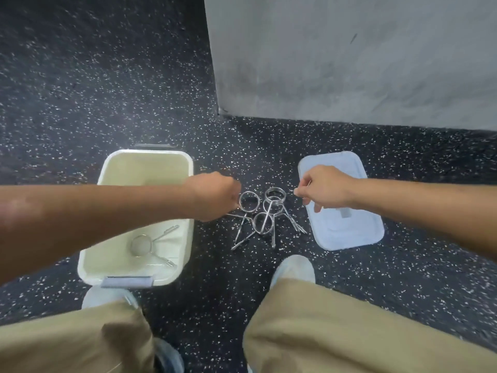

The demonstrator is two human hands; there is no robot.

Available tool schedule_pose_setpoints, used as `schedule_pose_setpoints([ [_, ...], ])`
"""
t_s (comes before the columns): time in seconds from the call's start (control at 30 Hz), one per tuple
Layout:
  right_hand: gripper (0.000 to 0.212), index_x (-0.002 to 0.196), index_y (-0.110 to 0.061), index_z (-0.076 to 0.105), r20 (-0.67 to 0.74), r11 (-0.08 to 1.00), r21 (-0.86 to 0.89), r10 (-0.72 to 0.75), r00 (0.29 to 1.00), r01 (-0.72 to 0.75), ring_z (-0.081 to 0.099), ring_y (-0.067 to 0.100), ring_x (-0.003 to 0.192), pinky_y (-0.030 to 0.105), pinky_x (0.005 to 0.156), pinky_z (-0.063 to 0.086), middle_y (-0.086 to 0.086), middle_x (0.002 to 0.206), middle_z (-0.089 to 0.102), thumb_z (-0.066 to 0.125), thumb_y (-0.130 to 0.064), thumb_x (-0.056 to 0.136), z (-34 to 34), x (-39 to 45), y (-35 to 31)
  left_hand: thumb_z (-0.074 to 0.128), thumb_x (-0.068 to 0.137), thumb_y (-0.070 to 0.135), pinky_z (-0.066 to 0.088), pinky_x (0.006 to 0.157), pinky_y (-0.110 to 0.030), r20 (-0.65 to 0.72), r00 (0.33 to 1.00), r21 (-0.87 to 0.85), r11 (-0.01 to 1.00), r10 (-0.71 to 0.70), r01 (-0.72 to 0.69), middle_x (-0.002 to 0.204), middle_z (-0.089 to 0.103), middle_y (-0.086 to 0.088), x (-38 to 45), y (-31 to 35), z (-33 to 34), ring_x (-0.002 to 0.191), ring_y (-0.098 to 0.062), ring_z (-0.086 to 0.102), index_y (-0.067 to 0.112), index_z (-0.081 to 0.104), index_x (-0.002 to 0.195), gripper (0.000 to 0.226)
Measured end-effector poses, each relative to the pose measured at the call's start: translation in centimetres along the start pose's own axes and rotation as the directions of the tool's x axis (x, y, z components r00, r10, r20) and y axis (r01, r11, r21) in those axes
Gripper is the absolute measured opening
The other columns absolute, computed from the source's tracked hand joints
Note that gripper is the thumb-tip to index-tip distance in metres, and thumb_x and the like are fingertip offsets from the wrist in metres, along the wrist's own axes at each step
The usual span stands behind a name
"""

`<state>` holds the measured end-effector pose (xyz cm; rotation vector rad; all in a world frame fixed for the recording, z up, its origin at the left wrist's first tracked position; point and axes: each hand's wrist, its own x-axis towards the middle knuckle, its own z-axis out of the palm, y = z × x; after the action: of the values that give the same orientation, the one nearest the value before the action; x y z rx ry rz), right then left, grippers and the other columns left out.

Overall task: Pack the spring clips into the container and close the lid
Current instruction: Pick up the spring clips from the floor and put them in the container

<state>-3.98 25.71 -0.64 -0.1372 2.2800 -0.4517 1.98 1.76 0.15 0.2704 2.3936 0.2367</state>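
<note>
Head cam: under our left arm, the container [139,214] holds one clip [146,244]. Between our hands sit the clips [265,216]; left hand [215,196] pinches one, right hand [324,191] another. Lid [347,219] lies under the right hand.

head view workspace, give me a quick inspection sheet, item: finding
surface: dark speckled floor, no table.
job's things: open container on the left with one spring clip inside; pile of spring clips on the floor in the middle; lid flat on the floor to the right, off the container.
clutter: nothing seen.
grippers: left hand at the left clip of the pile, grip not clear; right hand pinching a thin wire end beside the pile, above the lid.
cables: nothing seen.
surroundings: grey wall behind; person's knees in tan trousers and light shoes near the camera.
</note>
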Motion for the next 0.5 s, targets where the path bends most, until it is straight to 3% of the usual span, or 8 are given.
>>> schedule_pose_setpoints([
  [0.17,0.028,0.093,0.002,0.071,0.002,0.967,0.230,0.112,0.994,-0.110,0.063,0.020,0.053,0.022,0.047,0.043,0.009,0.077,0.075,0.052,-0.018,0.101,4.1,5.2,2.0,0.038,0.104,0.023,0.056,0.063,-0.036,-0.030,0.998,0.243,0.969,0.048,-0.039,0.088,0.067,-0.004,5.3,-2.0,4.1,0.074,-0.022,0.065,0.019,0.054,0.119,0.022],
  [0.27,0.031,0.087,0.001,0.071,0.064,0.918,0.336,0.201,0.977,-0.211,0.060,0.018,0.045,0.021,0.044,0.040,0.007,0.067,0.075,0.052,-0.019,0.100,6.6,7.5,3.3,0.039,0.101,0.007,0.039,0.047,-0.028,-0.031,0.995,0.346,0.935,0.094,-0.077,0.074,0.054,0.001,7.7,-2.3,6.4,0.056,-0.015,0.050,0.022,0.044,0.136,0.038],
  [0.4,0.041,0.084,0.000,0.073,0.138,0.861,0.421,0.251,0.958,-0.286,0.059,0.016,0.041,0.019,0.043,0.036,0.010,0.070,0.078,0.049,-0.029,0.102,8.6,9.5,3.8,0.048,0.093,-0.003,0.036,0.050,-0.035,-0.017,0.989,0.442,0.889,0.147,-0.125,0.101,0.063,-0.005,10.2,-2.4,9.2,0.068,-0.026,0.059,0.020,0.036,0.143,0.055],
  [0.5,0.049,0.076,-0.002,0.071,0.176,0.793,0.521,0.262,0.949,-0.316,0.056,0.014,0.037,0.017,0.037,0.031,0.008,0.060,0.075,0.047,-0.034,0.105,8.9,10.2,3.4,0.051,0.091,-0.004,0.035,0.045,-0.034,-0.018,0.980,0.486,0.859,0.196,-0.163,0.096,0.062,-0.004,11.5,-2.0,10.2,0.060,-0.023,0.054,0.016,0.036,0.139,0.054],
])
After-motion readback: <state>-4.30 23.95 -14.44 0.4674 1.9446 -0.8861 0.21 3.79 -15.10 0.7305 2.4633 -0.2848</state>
